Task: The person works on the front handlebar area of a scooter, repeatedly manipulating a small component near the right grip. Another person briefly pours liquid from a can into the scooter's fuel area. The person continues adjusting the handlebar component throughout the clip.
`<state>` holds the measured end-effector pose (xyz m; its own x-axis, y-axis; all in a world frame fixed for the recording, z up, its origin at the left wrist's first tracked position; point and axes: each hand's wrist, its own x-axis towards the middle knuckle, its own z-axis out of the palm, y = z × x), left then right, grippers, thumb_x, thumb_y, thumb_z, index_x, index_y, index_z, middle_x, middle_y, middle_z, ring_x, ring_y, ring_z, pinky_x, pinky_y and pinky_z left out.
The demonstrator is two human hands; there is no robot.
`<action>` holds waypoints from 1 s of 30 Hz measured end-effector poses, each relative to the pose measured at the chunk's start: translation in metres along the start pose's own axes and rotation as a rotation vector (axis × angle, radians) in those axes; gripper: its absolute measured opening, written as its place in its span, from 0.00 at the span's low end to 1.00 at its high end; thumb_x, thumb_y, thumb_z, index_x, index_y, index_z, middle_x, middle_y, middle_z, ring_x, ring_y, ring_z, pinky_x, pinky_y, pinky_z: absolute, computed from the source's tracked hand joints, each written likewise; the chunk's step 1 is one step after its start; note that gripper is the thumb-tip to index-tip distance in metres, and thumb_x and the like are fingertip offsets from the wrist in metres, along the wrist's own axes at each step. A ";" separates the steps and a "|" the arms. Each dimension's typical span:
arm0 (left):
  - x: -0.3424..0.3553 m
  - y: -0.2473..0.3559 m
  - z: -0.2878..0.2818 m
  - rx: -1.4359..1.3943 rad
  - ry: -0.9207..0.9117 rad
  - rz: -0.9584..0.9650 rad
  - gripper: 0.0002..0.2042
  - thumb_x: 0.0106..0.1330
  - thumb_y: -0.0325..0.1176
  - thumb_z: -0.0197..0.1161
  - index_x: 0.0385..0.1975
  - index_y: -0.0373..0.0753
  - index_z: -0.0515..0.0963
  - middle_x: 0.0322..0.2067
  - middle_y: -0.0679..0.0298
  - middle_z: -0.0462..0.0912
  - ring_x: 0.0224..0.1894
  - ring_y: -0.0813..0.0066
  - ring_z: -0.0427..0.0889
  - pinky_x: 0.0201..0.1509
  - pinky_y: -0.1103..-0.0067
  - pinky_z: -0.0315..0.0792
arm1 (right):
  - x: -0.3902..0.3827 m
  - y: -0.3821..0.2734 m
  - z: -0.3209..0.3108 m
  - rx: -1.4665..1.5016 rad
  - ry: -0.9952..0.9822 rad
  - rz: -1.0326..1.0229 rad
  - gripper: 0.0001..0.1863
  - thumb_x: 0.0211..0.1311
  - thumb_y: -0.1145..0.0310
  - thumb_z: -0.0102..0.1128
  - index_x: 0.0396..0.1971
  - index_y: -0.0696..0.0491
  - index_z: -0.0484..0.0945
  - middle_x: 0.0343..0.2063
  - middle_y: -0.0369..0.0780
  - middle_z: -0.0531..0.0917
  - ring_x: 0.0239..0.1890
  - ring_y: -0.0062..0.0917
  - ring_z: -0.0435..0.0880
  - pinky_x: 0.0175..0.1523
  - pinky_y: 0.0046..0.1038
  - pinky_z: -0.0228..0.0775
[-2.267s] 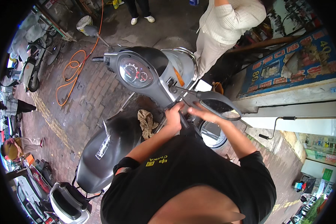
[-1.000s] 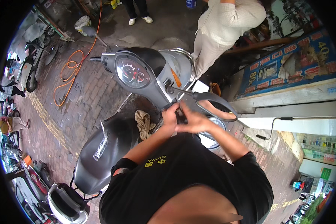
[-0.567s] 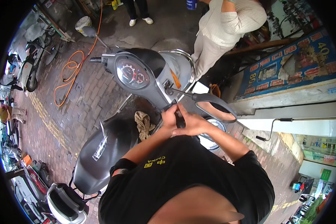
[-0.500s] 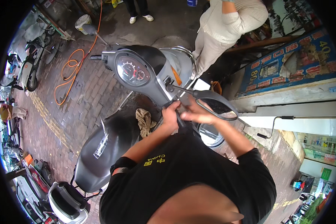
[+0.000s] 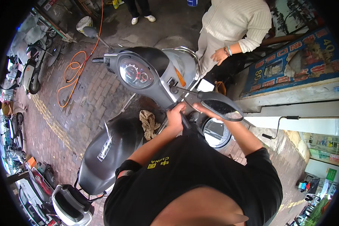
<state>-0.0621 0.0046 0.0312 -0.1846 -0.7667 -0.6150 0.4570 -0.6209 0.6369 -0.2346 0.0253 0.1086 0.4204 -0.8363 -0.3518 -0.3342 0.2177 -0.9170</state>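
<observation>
A grey scooter (image 5: 150,92) stands in front of me, with a round dial cluster (image 5: 135,72). My left hand (image 5: 176,116) is closed around the inner part of the black right-hand handlebar grip (image 5: 185,121). Just right of it, my right hand (image 5: 208,110) reaches in beside a thin dark lever or cable (image 5: 192,105). The oval mirror (image 5: 224,107) and its housing cover part of that hand, so I cannot make out its grip. Left of the handlebar, a crumpled brown rag (image 5: 148,123) lies near the black seat (image 5: 111,154).
A bucket of greyish water (image 5: 216,133) stands below my right forearm. Beyond the scooter is a person in a cream sweater (image 5: 235,22). An orange hose (image 5: 77,71) coils on the brick pavement at left. A blue signboard (image 5: 290,64) leans at right, above a crank handle (image 5: 278,128).
My right hand has moved slightly right, away from my left hand and further behind the mirror. The person in the cream sweater has turned and lowered a hand.
</observation>
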 end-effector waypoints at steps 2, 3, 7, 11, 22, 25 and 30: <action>0.017 -0.016 -0.014 -0.061 -0.040 0.021 0.08 0.64 0.32 0.63 0.32 0.34 0.82 0.31 0.62 0.84 0.35 0.71 0.82 0.42 0.74 0.75 | -0.001 -0.028 0.021 -0.152 0.020 0.099 0.40 0.69 0.42 0.55 0.68 0.58 0.64 0.59 0.51 0.77 0.59 0.36 0.77 0.64 0.34 0.67; 0.014 -0.010 -0.021 0.086 -0.056 -0.006 0.08 0.64 0.32 0.62 0.33 0.34 0.81 0.31 0.62 0.83 0.35 0.69 0.82 0.42 0.72 0.76 | -0.005 -0.051 0.045 -0.447 0.052 0.204 0.41 0.68 0.40 0.54 0.69 0.57 0.63 0.62 0.48 0.75 0.62 0.39 0.76 0.66 0.34 0.67; 0.012 -0.008 -0.007 -0.047 -0.099 0.032 0.09 0.64 0.34 0.63 0.36 0.35 0.82 0.31 0.64 0.83 0.36 0.72 0.81 0.43 0.72 0.76 | -0.005 -0.030 0.009 0.068 -0.004 0.080 0.49 0.66 0.34 0.54 0.70 0.63 0.58 0.61 0.52 0.74 0.66 0.40 0.72 0.71 0.35 0.60; 0.015 -0.003 -0.016 -0.086 -0.144 -0.075 0.10 0.64 0.34 0.63 0.35 0.33 0.82 0.31 0.64 0.83 0.35 0.72 0.81 0.42 0.74 0.75 | -0.005 -0.065 0.045 -0.557 0.016 0.301 0.52 0.65 0.35 0.56 0.72 0.64 0.54 0.65 0.54 0.70 0.68 0.40 0.69 0.73 0.34 0.58; -0.006 0.007 0.008 -0.039 0.036 -0.020 0.08 0.64 0.33 0.64 0.33 0.34 0.83 0.33 0.65 0.84 0.36 0.76 0.79 0.43 0.76 0.74 | -0.008 -0.050 0.019 -0.467 0.041 0.125 0.55 0.58 0.35 0.63 0.69 0.66 0.57 0.60 0.57 0.73 0.65 0.44 0.72 0.70 0.37 0.61; -0.004 0.002 -0.005 -0.034 -0.055 0.007 0.08 0.63 0.33 0.65 0.34 0.34 0.83 0.32 0.66 0.83 0.36 0.74 0.81 0.41 0.76 0.74 | -0.009 -0.062 0.025 -0.350 -0.038 0.231 0.55 0.61 0.40 0.65 0.72 0.65 0.50 0.64 0.57 0.69 0.69 0.39 0.69 0.72 0.38 0.60; -0.006 0.006 0.006 -0.009 0.046 -0.007 0.07 0.62 0.33 0.66 0.31 0.36 0.82 0.30 0.66 0.83 0.33 0.75 0.80 0.39 0.74 0.73 | -0.005 -0.001 0.008 0.343 0.013 0.064 0.45 0.63 0.46 0.66 0.67 0.61 0.57 0.58 0.50 0.76 0.63 0.34 0.73 0.68 0.36 0.64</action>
<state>-0.0639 0.0049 0.0416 -0.1474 -0.7537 -0.6405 0.4636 -0.6247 0.6284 -0.2294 0.0331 0.1100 0.3963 -0.8215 -0.4099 -0.0555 0.4242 -0.9039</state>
